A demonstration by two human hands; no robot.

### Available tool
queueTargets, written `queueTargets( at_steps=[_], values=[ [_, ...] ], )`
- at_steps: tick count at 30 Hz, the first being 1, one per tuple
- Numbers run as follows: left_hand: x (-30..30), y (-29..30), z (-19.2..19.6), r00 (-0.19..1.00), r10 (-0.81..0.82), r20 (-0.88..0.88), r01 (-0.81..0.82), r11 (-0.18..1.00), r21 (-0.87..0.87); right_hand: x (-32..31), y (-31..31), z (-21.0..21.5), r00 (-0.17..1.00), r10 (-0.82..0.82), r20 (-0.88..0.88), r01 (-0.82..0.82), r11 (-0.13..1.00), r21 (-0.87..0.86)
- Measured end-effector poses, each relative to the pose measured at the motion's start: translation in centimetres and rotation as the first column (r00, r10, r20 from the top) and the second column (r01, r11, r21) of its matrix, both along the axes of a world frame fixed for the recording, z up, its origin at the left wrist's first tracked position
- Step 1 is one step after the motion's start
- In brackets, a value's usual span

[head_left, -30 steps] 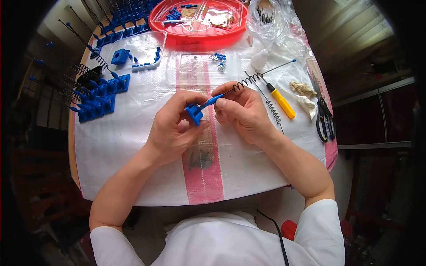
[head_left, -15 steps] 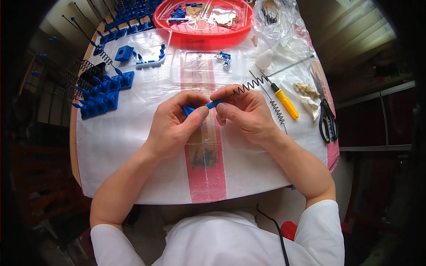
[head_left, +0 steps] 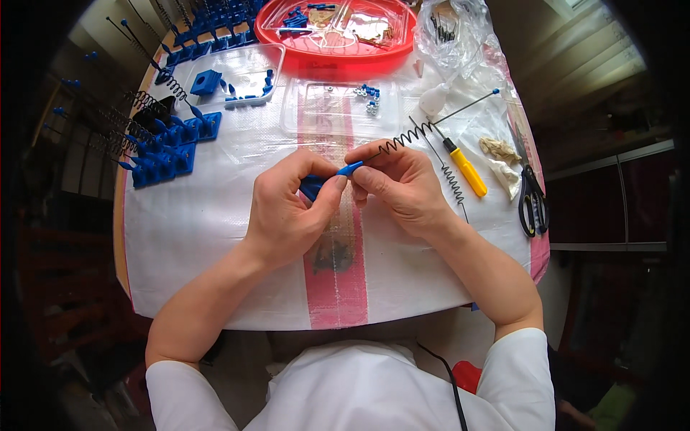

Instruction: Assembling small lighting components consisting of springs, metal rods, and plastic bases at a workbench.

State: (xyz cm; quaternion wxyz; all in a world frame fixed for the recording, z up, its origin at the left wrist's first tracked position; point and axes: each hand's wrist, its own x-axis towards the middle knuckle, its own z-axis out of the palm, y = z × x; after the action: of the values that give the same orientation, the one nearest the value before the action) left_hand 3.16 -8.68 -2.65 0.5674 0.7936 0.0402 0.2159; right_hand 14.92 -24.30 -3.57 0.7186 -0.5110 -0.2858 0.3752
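Over the middle of the table my left hand (head_left: 291, 197) is closed around a blue plastic piece (head_left: 310, 187), partly hidden by the fingers. Its narrow, tapered end (head_left: 350, 168) sticks out between thumb and forefinger toward the other hand. My right hand (head_left: 399, 183) pinches the near end of a dark coil spring (head_left: 404, 136) right at that tapered end. Beyond the coil, a straight wire runs up and right to a small blue tip (head_left: 496, 91). The fingers hide how far wire and blue piece are joined.
To the right lie a second spring (head_left: 453, 185), a yellow-handled screwdriver (head_left: 468, 172) and black scissors (head_left: 532, 201). Blue bases with springs (head_left: 164, 164) crowd the left side. Farther back are clear plastic trays (head_left: 291, 115), a red basin (head_left: 338, 61) and a clear bag (head_left: 460, 43).
The tapered blue end has tilted slightly upward between my hands. The wire's blue-tipped far end has swung a little left and stands steeper.
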Motion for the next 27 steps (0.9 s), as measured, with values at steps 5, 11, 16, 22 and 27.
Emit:
queueTargets(
  at_steps=[5, 11, 16, 22, 27],
  values=[
    [0.2, -0.1, -0.5, 0.999, 0.013, 0.044, -0.014, 1.0, 0.02, -0.1, 0.1, -0.1, 1.0, -0.021, -0.016, 0.021, 1.0, -0.015],
    [0.3, 0.2, -0.5, 0.988, 0.035, 0.151, -0.072, 0.965, 0.252, -0.2, 0.2, -0.1, 0.999, -0.036, -0.03, 0.036, 0.999, -0.005],
    [0.4, 0.1, -0.5, 0.981, 0.023, 0.194, -0.079, 0.954, 0.289, -0.5, 0.2, -0.3, 0.998, -0.037, -0.05, 0.038, 0.999, 0.017],
    [0.4, -0.4, 0.0, 0.977, 0.06, 0.206, -0.111, 0.963, 0.246, -0.9, 0.3, -0.3, 0.997, -0.059, -0.053, 0.061, 0.998, 0.027],
    [0.4, -0.5, 0.1, 0.974, 0.055, 0.221, -0.112, 0.961, 0.254, -1.1, 0.4, -0.5, 0.996, -0.072, -0.049, 0.074, 0.996, 0.05]
  ],
)
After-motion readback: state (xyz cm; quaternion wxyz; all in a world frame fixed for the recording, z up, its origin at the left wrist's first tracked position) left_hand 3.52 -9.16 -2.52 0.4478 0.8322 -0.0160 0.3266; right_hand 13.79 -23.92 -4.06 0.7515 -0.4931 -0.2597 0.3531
